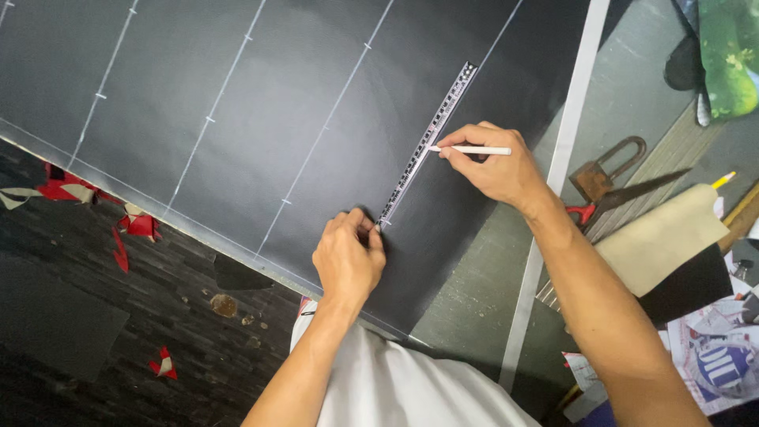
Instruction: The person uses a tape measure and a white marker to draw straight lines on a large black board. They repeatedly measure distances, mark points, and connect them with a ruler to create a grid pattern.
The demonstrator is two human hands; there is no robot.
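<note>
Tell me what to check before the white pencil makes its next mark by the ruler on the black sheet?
1. Ruler lies flat on the black sheet: ok.
2. Left hand pins the ruler's near end: ok.
3. Right hand holds the white pencil with its tip at the ruler's edge: ok.
4. Ruler runs alongside the chalk lines already drawn: ok, they look parallel.
5. Ruler's markings sit on the right spot: cannot tell, too small to read.
6. Scissors and the rusty tool lie off the sheet, away from the hands: ok.
</note>
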